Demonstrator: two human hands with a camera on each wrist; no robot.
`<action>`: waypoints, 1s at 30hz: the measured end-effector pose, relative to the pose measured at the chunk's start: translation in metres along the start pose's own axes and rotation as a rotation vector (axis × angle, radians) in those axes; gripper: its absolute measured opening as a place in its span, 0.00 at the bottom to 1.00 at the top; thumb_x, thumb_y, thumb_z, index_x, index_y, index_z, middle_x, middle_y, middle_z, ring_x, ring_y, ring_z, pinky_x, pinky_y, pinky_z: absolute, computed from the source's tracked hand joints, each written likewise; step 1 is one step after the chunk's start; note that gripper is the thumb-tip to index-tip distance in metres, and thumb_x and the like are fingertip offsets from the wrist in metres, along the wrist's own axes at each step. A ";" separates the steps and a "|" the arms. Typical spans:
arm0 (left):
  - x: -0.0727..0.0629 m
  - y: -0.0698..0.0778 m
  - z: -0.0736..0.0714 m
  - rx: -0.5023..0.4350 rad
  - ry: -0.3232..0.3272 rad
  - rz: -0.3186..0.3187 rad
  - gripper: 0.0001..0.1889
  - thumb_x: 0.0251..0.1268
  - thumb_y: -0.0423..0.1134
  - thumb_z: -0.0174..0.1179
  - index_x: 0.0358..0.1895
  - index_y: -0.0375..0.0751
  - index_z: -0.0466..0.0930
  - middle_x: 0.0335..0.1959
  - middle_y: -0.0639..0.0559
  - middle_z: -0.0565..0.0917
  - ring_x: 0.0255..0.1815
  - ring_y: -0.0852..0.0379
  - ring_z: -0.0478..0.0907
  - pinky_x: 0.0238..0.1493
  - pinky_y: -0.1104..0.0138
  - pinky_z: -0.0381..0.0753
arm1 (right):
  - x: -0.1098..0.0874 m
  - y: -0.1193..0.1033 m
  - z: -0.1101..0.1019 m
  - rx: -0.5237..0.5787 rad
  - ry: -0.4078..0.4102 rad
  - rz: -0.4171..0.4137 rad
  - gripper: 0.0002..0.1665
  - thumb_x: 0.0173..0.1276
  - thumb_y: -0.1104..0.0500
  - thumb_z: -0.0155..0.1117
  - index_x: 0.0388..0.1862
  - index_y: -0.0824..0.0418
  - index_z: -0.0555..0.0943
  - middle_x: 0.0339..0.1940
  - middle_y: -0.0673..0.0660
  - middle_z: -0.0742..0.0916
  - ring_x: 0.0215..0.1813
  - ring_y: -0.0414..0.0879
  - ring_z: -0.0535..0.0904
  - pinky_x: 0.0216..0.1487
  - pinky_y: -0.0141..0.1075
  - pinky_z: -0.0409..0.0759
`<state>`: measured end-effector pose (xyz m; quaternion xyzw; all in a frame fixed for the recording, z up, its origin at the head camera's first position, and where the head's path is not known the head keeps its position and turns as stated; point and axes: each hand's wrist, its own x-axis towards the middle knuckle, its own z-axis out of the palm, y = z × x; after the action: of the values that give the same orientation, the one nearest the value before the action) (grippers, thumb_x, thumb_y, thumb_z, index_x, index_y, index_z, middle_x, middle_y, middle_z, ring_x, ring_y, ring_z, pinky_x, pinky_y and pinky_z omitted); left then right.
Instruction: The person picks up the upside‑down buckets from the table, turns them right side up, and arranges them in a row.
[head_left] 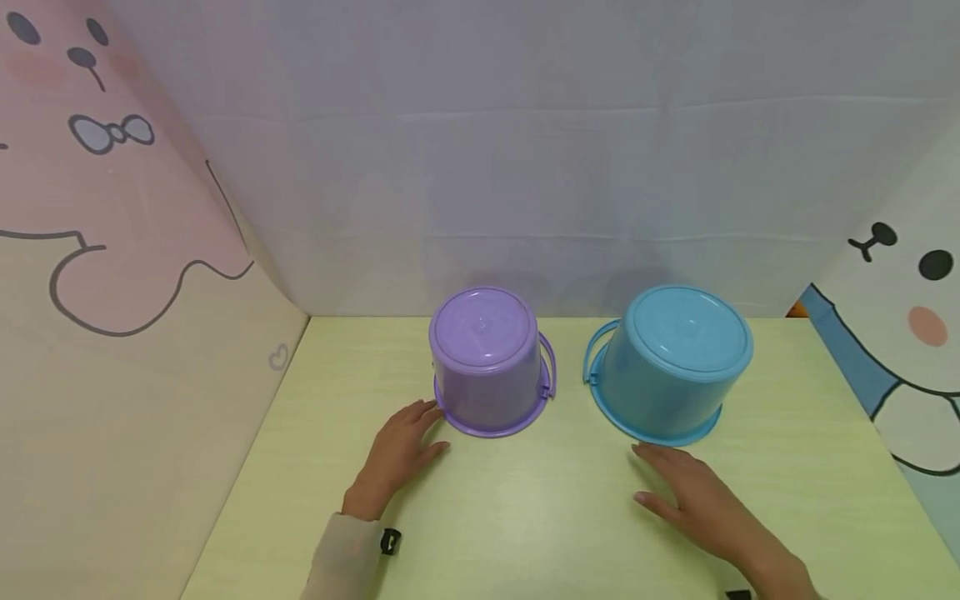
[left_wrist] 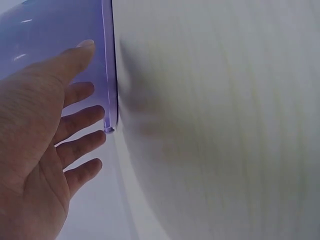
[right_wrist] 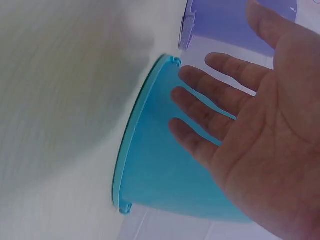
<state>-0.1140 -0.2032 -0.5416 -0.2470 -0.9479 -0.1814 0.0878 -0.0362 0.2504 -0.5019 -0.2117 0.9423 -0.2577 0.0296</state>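
Observation:
A purple bucket stands upside down on the table, its handle hanging at the right side. To its right is a larger blue bucket, also upside down, with its handle on the left. My left hand is at the near left of the purple bucket's rim, fingers loosely extended and holding nothing; whether it touches the rim I cannot tell. Just in front of the blue bucket's rim is my right hand, fingers spread and nothing in its grasp. Whatever lies under the buckets is hidden.
The pale yellow-green table runs back to a white cloth wall. A pink and cream cartoon panel borders the left side, and a panel with a white cartoon animal borders the right.

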 end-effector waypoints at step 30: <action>0.004 0.004 0.008 0.066 -0.043 0.059 0.23 0.60 0.40 0.78 0.59 0.39 0.87 0.63 0.40 0.85 0.66 0.40 0.80 0.71 0.47 0.77 | 0.073 -0.035 0.042 -0.011 -0.045 -0.150 0.32 0.76 0.53 0.69 0.73 0.66 0.76 0.73 0.68 0.78 0.73 0.67 0.74 0.70 0.65 0.74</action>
<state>-0.1160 -0.1954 -0.5464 -0.2757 -0.9473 -0.1418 0.0807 -0.0822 0.1729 -0.5167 -0.2875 0.9243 -0.2493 0.0300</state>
